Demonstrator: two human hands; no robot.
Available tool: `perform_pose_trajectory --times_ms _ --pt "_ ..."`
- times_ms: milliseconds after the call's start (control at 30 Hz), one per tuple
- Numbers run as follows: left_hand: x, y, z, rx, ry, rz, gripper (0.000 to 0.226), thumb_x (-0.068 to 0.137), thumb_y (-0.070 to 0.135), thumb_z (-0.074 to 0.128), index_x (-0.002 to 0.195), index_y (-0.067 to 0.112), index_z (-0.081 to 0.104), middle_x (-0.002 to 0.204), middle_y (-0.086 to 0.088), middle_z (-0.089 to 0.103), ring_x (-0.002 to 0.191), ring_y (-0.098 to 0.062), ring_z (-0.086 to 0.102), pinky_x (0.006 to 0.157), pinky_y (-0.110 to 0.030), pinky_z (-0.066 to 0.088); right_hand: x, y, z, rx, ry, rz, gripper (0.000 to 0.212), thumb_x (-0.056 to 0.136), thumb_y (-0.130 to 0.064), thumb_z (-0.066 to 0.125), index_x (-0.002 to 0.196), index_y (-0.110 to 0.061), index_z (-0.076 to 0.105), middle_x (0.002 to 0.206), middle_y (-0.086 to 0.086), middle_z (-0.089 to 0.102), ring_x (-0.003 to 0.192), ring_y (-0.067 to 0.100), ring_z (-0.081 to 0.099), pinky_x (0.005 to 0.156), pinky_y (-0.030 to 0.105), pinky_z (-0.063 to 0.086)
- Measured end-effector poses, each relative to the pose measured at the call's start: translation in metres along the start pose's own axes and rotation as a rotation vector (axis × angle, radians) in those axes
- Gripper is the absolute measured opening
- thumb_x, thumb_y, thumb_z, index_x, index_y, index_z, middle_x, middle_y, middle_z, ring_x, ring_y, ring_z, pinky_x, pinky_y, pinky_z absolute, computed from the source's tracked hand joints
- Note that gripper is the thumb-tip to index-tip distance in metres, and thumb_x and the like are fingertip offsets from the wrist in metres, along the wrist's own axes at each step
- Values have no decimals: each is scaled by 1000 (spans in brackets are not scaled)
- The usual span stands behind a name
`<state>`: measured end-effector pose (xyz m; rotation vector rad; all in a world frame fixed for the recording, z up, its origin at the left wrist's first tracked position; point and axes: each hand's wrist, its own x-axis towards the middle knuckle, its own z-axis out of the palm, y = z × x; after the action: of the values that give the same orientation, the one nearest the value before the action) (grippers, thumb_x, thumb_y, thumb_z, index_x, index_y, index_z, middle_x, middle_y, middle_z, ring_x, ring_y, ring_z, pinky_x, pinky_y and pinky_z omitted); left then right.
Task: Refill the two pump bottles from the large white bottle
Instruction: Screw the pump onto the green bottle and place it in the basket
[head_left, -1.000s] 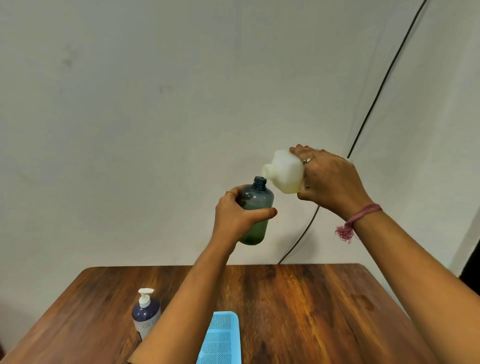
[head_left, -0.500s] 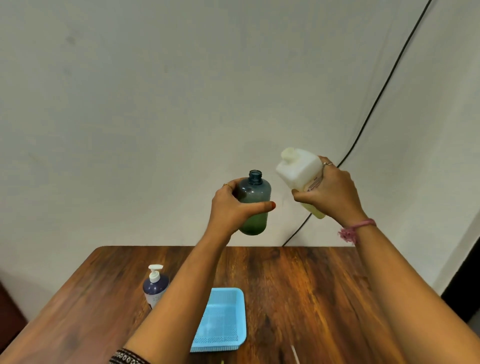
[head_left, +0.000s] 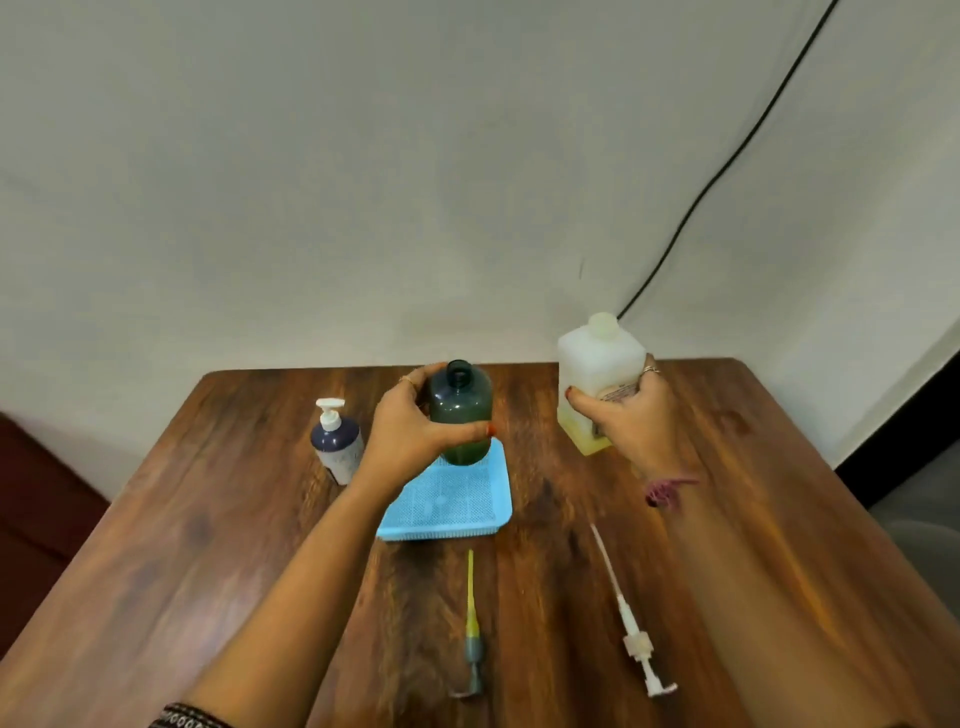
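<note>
My left hand grips a dark green translucent bottle with an open neck, upright over the far end of a blue tray. My right hand holds the large white bottle upright and uncapped, low over the table's far right; yellowish liquid shows at its bottom. A small dark-blue pump bottle with a white pump head stands to the left. Two removed pump heads lie near the front: a grey one with a yellow tube and a white one.
The wooden table stands against a pale wall. A black cable runs down the wall behind the white bottle. Dark floor shows beyond the table's right edge.
Both hands have come down from in front of the wall to just above the table. The white bottle went from tipped over the green bottle's neck to upright and moved right.
</note>
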<state>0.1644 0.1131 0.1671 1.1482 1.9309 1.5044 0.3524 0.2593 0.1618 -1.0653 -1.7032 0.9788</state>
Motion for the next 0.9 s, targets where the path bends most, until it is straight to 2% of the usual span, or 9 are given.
perform_pose_trajectory --times_ms 67,167,233,400,467,533,633,733,900 --pt "-15 -26 -4 3 -28 -35 75 56 22 91 121 23 54 116 6 62 106 -10 60 84 -17 51 -28 17 12 0 26 48 72 65 -20 86 127 -15 50 111 -3 58 98 11 56 65 11 48" --pt "-40 -65 -8 27 -72 -77 74 53 25 92 119 22 58 115 10 64 108 -6 60 91 -22 50 -67 42 29 17 36 121 76 66 -18 86 131 -15 47 114 -6 54 105 10 52 75 16 50" --pt "-57 -89 -9 7 -101 -123 77 50 28 92 120 22 59 115 13 64 107 1 60 91 -19 49 -91 56 38 13 80 196 75 66 -17 86 130 -15 47 111 -10 51 106 6 48 77 14 45" --pt "-94 -137 -1 23 -122 -206 70 54 15 92 113 26 57 108 16 63 98 13 58 83 -10 48 -140 96 54 5 143 370 77 64 -27 86 129 -16 46 116 -5 55 113 16 53 84 31 54" --pt "-103 -150 3 46 -109 -220 68 55 16 91 111 29 54 106 16 63 96 10 59 80 -9 47 -154 104 56 26 152 429 80 64 -26 86 132 -15 45 120 -2 56 114 18 54 87 37 54" --pt "-111 -160 5 73 -119 -233 70 55 23 91 113 31 53 106 18 62 98 3 60 81 -13 47 -164 107 57 54 162 478 78 67 -17 84 133 -14 43 121 -3 54 113 17 52 87 34 52" --pt "-121 -168 7 103 -153 -246 72 56 26 90 115 34 50 106 23 60 99 4 57 80 -11 45 -177 109 56 83 171 542 79 70 -10 82 136 -14 39 119 -4 50 112 14 48 84 31 50" --pt "-129 -174 8 63 -165 -264 72 58 23 89 118 32 50 109 22 59 102 4 57 83 -10 44 -190 112 57 91 161 568 81 70 -6 81 137 -14 36 121 -4 49 113 12 45 90 34 47" --pt "-135 -180 7 21 -169 -279 70 61 20 88 118 30 48 109 21 58 103 7 56 89 -15 46 -197 115 49 70 71 558 84 71 -6 80 139 -15 31 124 -4 47 118 14 44 91 29 42"
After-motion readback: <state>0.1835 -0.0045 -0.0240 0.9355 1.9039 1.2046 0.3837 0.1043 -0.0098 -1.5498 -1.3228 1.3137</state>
